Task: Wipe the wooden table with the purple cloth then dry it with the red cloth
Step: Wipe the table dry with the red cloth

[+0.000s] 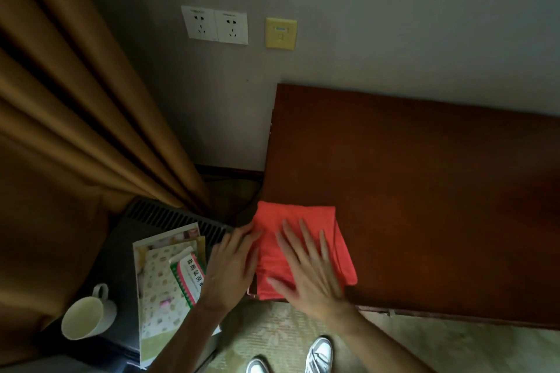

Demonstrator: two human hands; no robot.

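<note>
The red cloth (298, 218) lies folded flat on the near left corner of the dark wooden table (424, 191). My right hand (309, 269) presses flat on top of it, fingers spread and pointing away from me. My left hand (231, 263) rests at the cloth's left edge, its fingertips touching the fabric by the table's corner. No purple cloth is in view.
Left of the table stands a dark unit with a vent grille (169, 216), carrying printed booklets (165, 275) and a white mug (86, 316). A brown curtain (75, 130) hangs at the left. Wall sockets (215, 24) sit above. My shoes (318, 356) stand on the pale floor.
</note>
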